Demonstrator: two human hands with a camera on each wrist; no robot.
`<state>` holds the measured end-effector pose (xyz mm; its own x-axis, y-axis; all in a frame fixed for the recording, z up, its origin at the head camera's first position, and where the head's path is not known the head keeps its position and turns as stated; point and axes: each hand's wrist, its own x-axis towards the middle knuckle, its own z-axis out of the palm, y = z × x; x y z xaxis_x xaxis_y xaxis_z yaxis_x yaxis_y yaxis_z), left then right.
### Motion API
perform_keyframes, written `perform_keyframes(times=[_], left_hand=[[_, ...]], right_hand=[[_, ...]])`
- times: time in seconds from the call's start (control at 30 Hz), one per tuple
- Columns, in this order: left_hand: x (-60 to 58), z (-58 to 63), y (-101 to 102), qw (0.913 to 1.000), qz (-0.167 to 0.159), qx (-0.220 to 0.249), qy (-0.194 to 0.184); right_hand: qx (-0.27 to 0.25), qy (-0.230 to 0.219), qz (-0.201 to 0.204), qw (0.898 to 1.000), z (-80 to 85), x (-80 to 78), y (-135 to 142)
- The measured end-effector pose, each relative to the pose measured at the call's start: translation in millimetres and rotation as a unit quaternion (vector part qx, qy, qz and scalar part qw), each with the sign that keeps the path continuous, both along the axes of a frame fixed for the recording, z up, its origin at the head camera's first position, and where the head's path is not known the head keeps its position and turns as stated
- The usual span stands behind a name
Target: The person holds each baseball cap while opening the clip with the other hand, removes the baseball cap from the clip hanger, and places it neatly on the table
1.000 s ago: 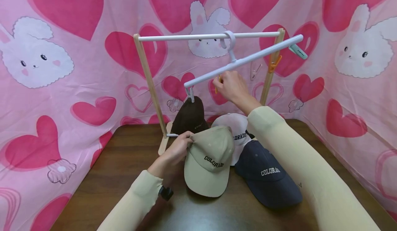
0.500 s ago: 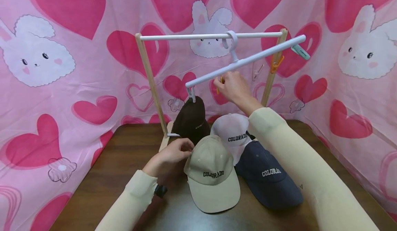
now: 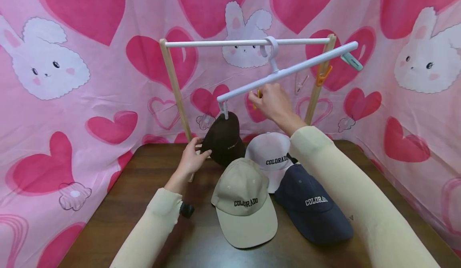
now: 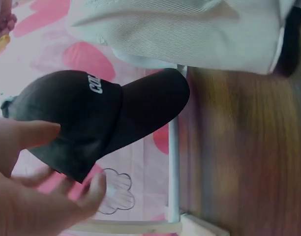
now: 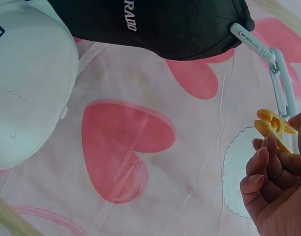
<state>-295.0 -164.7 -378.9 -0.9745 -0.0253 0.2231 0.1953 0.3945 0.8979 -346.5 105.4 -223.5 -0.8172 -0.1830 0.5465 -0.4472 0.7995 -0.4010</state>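
Observation:
A black cap (image 3: 223, 140) hangs from a grey clip (image 3: 224, 110) at the low left end of a tilted white hanger (image 3: 288, 72). Beside the cap's left edge, my left hand (image 3: 192, 156) has its thumb and fingers spread. In the left wrist view the thumb (image 4: 40, 133) overlaps the cap's crown while the fingers reach below its edge. My right hand (image 3: 275, 102) pinches a yellow clip (image 5: 274, 127) under the hanger's middle. A beige COLORADO cap (image 3: 246, 204) rests on the table, brim toward me.
A white cap (image 3: 268, 152) and a navy cap (image 3: 313, 204) lie right of the beige one. The hanger hooks over a rack's white rod (image 3: 216, 43). A teal clip (image 3: 352, 61) hangs at its raised end; an orange clip (image 3: 324, 76) shows near the right post.
My left hand has let go of the beige cap, which now sits lower on the table, and has moved up to the black cap. The right hand stays at the yellow clip.

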Motion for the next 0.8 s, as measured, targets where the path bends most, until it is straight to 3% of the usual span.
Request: perform_keyframes(times=[0.13, 0.27, 0.57, 0.7, 0.8], left_hand=[[-3.5, -4.3, 1.5, 0.9993, -0.023, 0.028, -0.001], [-2.7, -6.6, 2.3, 0.9989, -0.021, 0.01, 0.041], [5.7, -1.4, -0.5, 0.9936, -0.015, 0.037, 0.106], [6.8, 4.6, -0.8, 0.9891, -0.015, 0.044, 0.139], [7.0, 10.1, 0.4, 0.9845, -0.018, 0.051, 0.167]], right_hand=[[0.003, 0.009, 0.005, 1.0, -0.7, 0.9, -0.1], [0.007, 0.024, 0.004, 1.0, -1.5, 0.9, 0.2], [0.059, 0.074, -0.028, 0.995, -9.8, -3.3, -1.2], [0.103, 0.038, -0.047, 0.993, -15.6, 0.5, -9.3], [0.097, -0.013, -0.012, 0.995, -18.5, 3.2, -20.8]])
